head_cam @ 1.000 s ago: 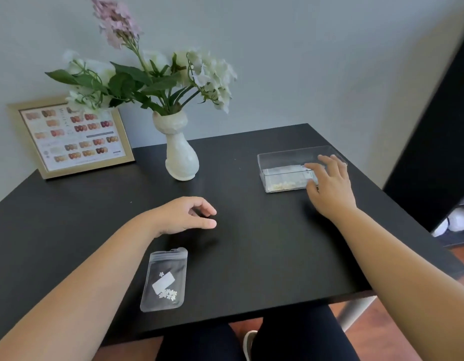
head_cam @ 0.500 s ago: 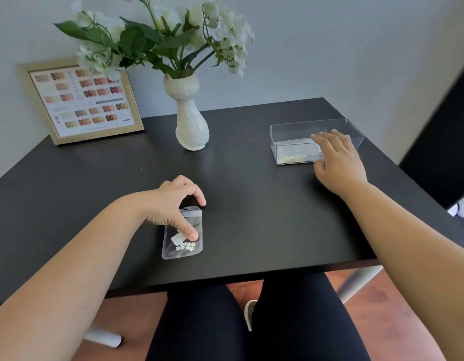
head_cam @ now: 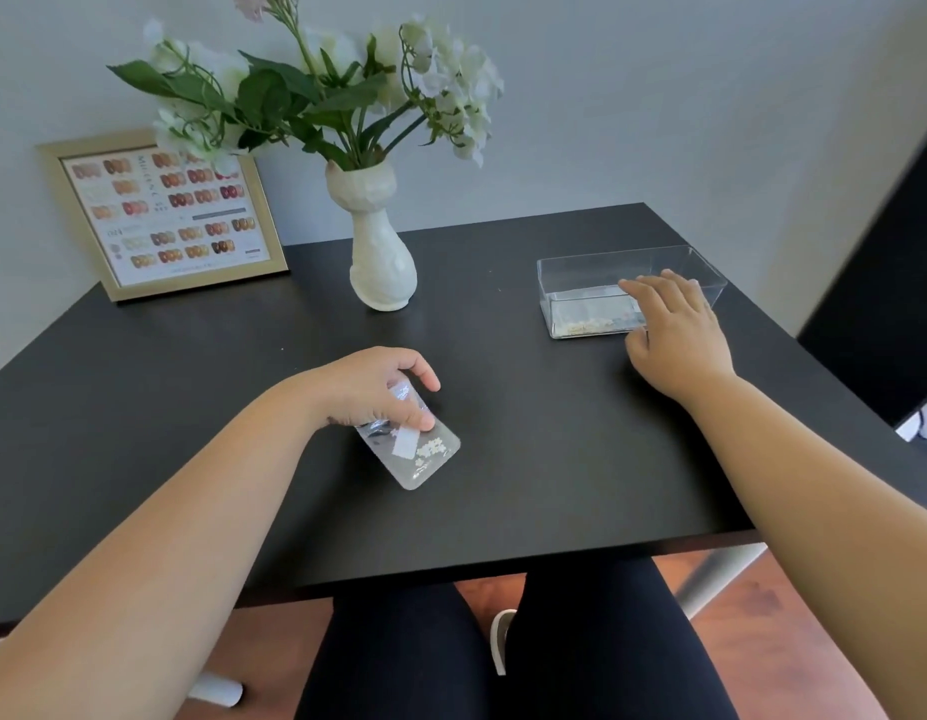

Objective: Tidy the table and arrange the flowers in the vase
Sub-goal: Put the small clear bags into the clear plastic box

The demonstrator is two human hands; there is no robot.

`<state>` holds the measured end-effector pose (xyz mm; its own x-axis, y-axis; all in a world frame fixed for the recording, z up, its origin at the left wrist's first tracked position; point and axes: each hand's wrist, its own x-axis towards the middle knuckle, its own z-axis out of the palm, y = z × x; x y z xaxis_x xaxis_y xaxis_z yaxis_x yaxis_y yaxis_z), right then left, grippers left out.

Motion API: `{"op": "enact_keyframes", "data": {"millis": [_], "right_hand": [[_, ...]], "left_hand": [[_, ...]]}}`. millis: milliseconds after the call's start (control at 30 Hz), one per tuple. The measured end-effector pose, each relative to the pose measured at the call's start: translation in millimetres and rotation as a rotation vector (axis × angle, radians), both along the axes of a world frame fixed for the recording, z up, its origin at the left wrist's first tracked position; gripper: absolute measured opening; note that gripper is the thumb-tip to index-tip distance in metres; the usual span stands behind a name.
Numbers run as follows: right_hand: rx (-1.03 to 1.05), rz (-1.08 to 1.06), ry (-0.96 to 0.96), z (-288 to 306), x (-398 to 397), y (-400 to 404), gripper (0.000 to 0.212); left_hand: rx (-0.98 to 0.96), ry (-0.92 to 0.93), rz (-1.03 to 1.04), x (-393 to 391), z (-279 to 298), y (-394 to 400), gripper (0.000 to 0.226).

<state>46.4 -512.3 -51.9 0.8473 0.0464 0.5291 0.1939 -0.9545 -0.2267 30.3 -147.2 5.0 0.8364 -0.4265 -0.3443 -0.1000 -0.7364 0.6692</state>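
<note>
My left hand grips a small clear zip bag holding tiny white flower pieces, lifted and tilted just above the black table near its middle. My right hand rests with spread fingers against the near right corner of a clear plastic box at the right of the table; small pale bits lie in the box's bottom. A white vase stands upright at the back centre with white flowers and green leaves in it.
A gold-framed colour chart leans on the wall at the back left. A dark cabinet stands to the right of the table. My legs show under the table's near edge.
My left hand reached down to the zip bag, closed on it and raised it off the table, turning it. My right hand stayed at the box. The camera tilted slightly.
</note>
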Motion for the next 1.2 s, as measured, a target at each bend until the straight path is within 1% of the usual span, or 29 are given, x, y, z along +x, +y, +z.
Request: {"op": "enact_keyframes", "data": {"millis": [133, 200, 333, 433, 567, 667, 833, 867, 933, 1033, 1100, 1200], "right_hand": [[0.009, -0.01, 0.002, 0.2, -0.5, -0.3, 0.057], [0.026, -0.025, 0.01, 0.4, -0.7, -1.2, 0.057], [0.059, -0.04, 0.037, 2.1, -1.8, -2.4, 0.056], [0.071, -0.026, 0.03, 2.6, -3.7, -2.8, 0.056], [0.116, -0.02, 0.012, 3.2, -3.4, -3.0, 0.055], [0.224, -0.049, -0.007, 3.4, -3.3, -6.0, 0.057], [0.431, -0.065, 0.028, 5.4, -4.9, -7.8, 0.062], [0.448, -0.059, 0.037, 5.5, -5.6, -7.7, 0.062], [0.467, -0.054, 0.047, 5.8, -6.2, -8.9, 0.061], [0.486, -0.054, 0.045, 6.5, -6.4, -11.2, 0.06], [0.506, -0.053, 0.038, 6.6, -6.4, -12.2, 0.06], [0.516, -0.047, 0.022, 6.6, -6.0, -12.9, 0.06]], "left_hand": [[-0.114, -0.105, 0.03, 10.7, 2.9, -20.5, 0.027], [-0.158, -0.151, 0.015, 19.0, 9.2, -39.4, 0.027], [-0.189, -0.279, -0.037, 34.8, 27.3, -89.7, 0.035], [-0.269, -0.374, -0.037, 44.5, 38.0, -124.1, 0.034], [-0.467, -0.452, 0.074, 62.9, 45.7, -155.8, 0.034], [-0.601, -0.486, 0.207, 78.1, 43.3, -171.9, 0.033], [-0.745, -0.424, 0.381, 95.5, 31.3, -196.1, 0.027], [-0.735, -0.421, 0.388, 97.1, 28.0, -201.0, 0.025], [-0.659, -0.446, 0.365, 97.8, 20.8, -208.4, 0.023], [-0.449, -0.565, 0.268, 97.9, 7.0, -209.5, 0.03], [-0.317, -0.634, 0.245, 97.3, 0.0, -204.6, 0.033], [-0.218, -0.701, 0.197, 97.1, -4.4, -196.2, 0.027]]}}
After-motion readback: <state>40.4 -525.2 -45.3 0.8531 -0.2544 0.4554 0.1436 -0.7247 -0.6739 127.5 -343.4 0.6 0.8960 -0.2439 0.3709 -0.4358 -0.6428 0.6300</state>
